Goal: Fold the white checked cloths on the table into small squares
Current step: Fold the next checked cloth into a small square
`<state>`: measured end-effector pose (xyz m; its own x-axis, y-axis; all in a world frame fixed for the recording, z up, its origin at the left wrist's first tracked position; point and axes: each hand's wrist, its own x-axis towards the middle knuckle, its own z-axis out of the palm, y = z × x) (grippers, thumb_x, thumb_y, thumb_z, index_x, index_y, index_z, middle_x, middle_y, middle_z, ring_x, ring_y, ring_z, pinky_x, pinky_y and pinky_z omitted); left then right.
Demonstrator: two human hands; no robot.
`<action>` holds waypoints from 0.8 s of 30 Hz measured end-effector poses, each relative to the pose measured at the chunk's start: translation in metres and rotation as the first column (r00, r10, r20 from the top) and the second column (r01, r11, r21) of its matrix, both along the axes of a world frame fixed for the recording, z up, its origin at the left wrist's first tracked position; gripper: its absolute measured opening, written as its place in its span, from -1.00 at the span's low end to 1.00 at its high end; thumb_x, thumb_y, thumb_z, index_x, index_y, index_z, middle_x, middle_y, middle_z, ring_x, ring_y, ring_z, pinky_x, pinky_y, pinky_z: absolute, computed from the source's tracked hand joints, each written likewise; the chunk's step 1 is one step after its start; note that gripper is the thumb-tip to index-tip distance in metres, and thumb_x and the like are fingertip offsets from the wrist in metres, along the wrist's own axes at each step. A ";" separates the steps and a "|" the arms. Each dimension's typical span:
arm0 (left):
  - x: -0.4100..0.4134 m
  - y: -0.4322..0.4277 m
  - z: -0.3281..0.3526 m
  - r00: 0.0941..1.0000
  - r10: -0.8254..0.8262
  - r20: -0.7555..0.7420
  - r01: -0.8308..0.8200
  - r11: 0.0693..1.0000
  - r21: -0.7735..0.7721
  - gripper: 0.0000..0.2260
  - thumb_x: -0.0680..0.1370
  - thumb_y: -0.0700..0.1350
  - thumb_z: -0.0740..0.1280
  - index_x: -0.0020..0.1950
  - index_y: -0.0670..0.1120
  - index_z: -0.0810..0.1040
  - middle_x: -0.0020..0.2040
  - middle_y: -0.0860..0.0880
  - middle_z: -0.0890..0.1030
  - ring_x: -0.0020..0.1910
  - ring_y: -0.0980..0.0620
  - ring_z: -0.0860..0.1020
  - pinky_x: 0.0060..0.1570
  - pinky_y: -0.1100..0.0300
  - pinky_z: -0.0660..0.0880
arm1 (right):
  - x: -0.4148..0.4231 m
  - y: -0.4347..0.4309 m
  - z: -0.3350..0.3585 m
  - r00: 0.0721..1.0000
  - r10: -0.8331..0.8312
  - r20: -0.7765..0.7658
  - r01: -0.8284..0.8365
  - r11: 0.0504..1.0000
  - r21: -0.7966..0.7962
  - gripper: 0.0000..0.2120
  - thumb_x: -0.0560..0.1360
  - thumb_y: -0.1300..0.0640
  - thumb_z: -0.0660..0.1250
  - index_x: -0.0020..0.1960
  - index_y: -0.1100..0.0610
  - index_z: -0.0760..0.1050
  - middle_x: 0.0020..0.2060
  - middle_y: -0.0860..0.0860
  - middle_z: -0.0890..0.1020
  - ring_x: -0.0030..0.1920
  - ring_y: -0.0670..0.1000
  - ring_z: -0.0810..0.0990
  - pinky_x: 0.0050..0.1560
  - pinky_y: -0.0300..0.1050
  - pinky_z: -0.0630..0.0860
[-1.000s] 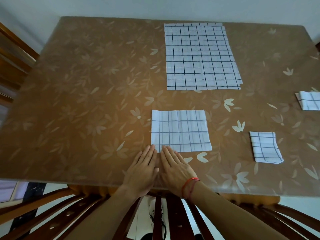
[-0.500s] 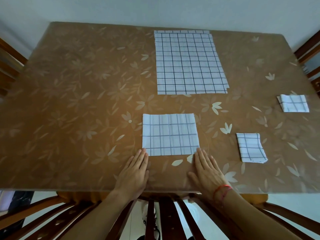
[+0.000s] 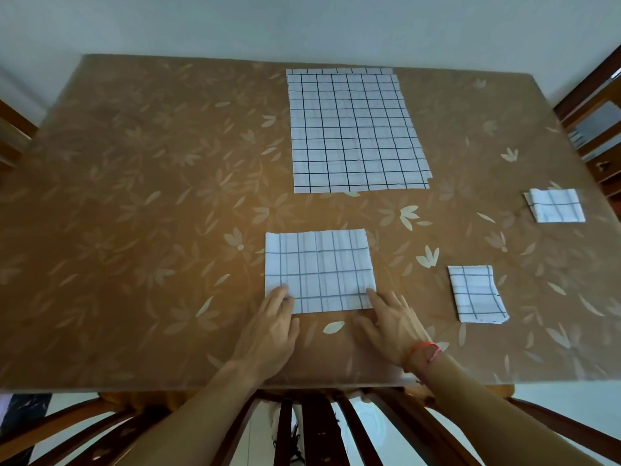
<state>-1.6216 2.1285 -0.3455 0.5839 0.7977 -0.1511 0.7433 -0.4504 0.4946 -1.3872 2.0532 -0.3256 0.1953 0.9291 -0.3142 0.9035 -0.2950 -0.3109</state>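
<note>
A half-folded white checked cloth (image 3: 319,270) lies flat on the brown flowered table (image 3: 134,213) near the front edge. My left hand (image 3: 270,327) lies on its near left corner and my right hand (image 3: 393,319) on its near right corner, fingers straight in both. A large unfolded checked cloth (image 3: 356,129) is spread out at the far side. Two cloths folded into small squares sit to the right: one (image 3: 475,294) near the front, another (image 3: 556,205) by the right edge.
Wooden chairs stand at the left (image 3: 13,136) and right (image 3: 598,129) sides of the table. The back of another wooden chair (image 3: 312,428) shows under my arms at the table's front edge. A pale wall runs behind the table.
My hands slid apart from the middle of the cloth's near edge to its two near corners, and their fingertips now reach onto the cloth. The view shifted slightly.
</note>
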 end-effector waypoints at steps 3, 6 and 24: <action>0.005 -0.002 -0.005 0.998 -0.012 -0.061 0.010 0.999 -0.039 -0.56 0.69 -0.01 0.02 0.55 -0.15 0.18 0.60 -0.02 0.03 0.57 0.09 -0.09 0.38 0.33 -0.13 | 0.007 0.021 0.007 0.979 -0.134 -0.154 0.139 0.990 0.023 -0.53 0.49 -0.05 0.20 0.37 0.05 0.36 0.16 0.02 0.50 0.13 0.10 0.44 0.07 -0.09 0.45; 0.005 -0.001 -0.008 0.998 0.000 -0.066 -0.004 0.998 -0.055 -0.57 0.69 -0.01 0.03 0.54 -0.13 0.20 0.60 -0.01 0.01 0.57 0.09 -0.11 0.35 0.34 -0.09 | 0.011 0.048 0.014 0.898 -0.332 -0.290 0.355 0.934 0.030 -0.66 0.48 0.05 0.24 0.24 0.04 0.46 -0.07 -0.03 0.57 0.00 0.06 0.53 -0.21 -0.25 0.39; 0.001 -0.003 -0.012 0.997 0.048 0.057 -0.043 0.995 -0.095 -0.60 0.69 -0.06 0.06 0.52 -0.12 0.25 0.60 0.03 0.03 0.56 0.15 -0.08 0.44 0.34 -0.03 | 0.013 0.103 0.012 0.445 -0.723 -0.528 0.678 0.657 -0.330 -0.82 0.40 0.03 0.47 -0.18 0.12 0.54 -0.30 -0.03 0.57 -0.29 -0.03 0.54 -0.38 -0.20 0.43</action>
<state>-1.6208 2.1257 -0.3575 0.5575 0.8076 -0.1922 0.7300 -0.3667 0.5767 -1.3743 2.1562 -0.3139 0.5325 0.5357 -0.6554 0.0201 -0.7820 -0.6230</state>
